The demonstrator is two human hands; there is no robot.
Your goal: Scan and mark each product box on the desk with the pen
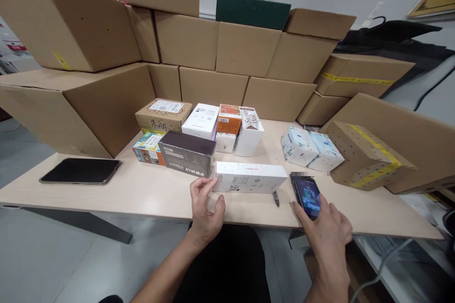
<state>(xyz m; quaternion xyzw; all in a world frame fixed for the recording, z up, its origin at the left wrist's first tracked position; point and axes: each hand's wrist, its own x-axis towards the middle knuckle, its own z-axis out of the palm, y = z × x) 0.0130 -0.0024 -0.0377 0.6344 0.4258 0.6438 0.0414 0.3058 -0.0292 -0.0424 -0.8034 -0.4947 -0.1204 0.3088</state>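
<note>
A long white box [250, 178] lies near the front edge of the table. My left hand [208, 213] is at its left end, fingertips touching the corner, thumb spread apart and the other fingers loosely bent. To the right, my right hand [327, 227] grips a smartphone [308, 196] with a lit screen, thumb on one side and fingers on the other. Between the white box and the phone lies a dark pen [276, 198], partly covered by the box. Just behind my left hand sits a dark brown box [186, 153].
Small cartons stand behind, including a brown parcel [163, 113], an orange box [229, 120] and a white box [201, 120]. Two tissue packs [311, 147] sit at the right. A black phone [81, 171] lies on the left. Stacked cardboard boxes [213, 87] wall the table's back.
</note>
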